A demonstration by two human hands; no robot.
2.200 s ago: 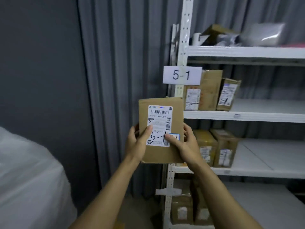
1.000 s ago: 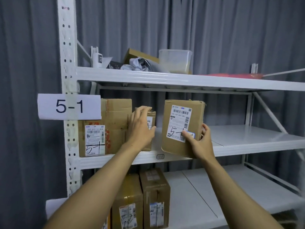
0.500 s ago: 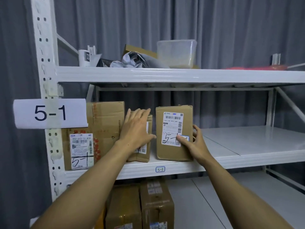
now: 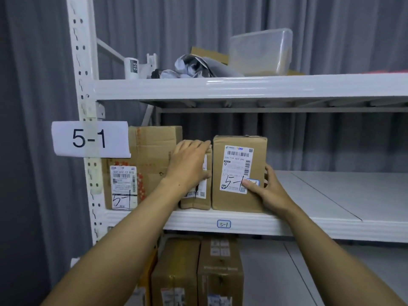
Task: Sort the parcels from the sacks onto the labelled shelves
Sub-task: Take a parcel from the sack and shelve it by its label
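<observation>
Head view: your parcel stands upright on the middle shelf, its base close to the front edge, above the small "5-1" tag. Your right hand grasps it, with the thumb pressed on the lower corner of the label and the fingers wrapped round the right side. The label carries a handwritten "5-1". Your left hand is released, its fingers laid flat over the front and top of a smaller parcel, which sits just left of yours with the two sides touching or nearly so. Left of that stands a large box, close to the upright post, where the paper "5-1" sign overlaps its upper corner.

To the right of your parcel the white shelf runs on bare to the frame edge, so there is open room on that side. Overhead, the upper shelf leaves a gap above the parcel tops.

The rack is white metal, set against a grey pleated curtain. On the upper shelf lie crumpled grey bags and a clear plastic tub. On the lower shelf two brown boxes stand side by side.

Your left hand hides most of the smaller parcel, so its label reads only in part. The fingertips of your right hand are out of sight behind the parcel. The lower boxes are cut off at the bottom, and the fine print on all the labels is too small to read.
</observation>
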